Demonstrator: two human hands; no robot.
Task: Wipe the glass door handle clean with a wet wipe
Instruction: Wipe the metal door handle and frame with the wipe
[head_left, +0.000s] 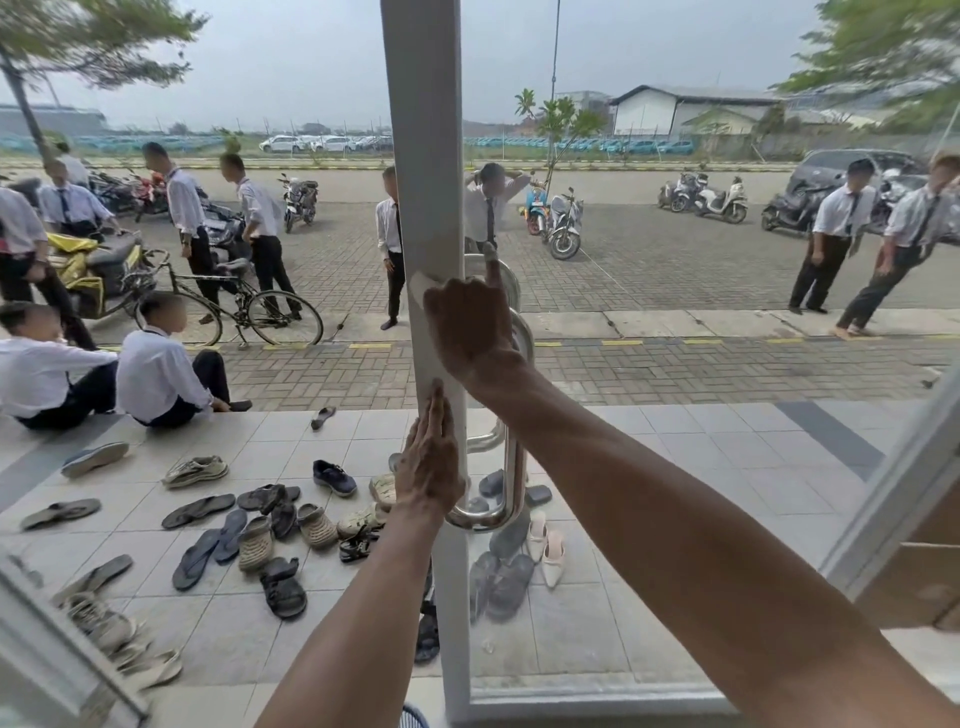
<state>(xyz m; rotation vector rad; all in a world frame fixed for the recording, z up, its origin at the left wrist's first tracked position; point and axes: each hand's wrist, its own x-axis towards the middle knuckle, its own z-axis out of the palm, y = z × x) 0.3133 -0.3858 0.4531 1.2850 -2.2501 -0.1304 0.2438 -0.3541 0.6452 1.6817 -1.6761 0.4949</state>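
A steel tube door handle (515, 467) runs down the right side of the white door frame (423, 156), in the middle of the view. My right hand (470, 327) is curled around the handle's upper part, index finger pointing up. A white wet wipe (422, 285) shows at the hand's left edge, pressed against the frame. The rest of the wipe is hidden under my palm. My left hand (430, 462) lies flat on the frame lower down, fingers straight and together, holding nothing, just left of the handle's bottom bend (480, 519).
Through the glass, many sandals and shoes (260, 525) are scattered on the tiled porch. Several people in white shirts stand or sit outside by a bicycle (244, 301) and parked motorbikes. Another white frame edge (893, 499) slants at the right.
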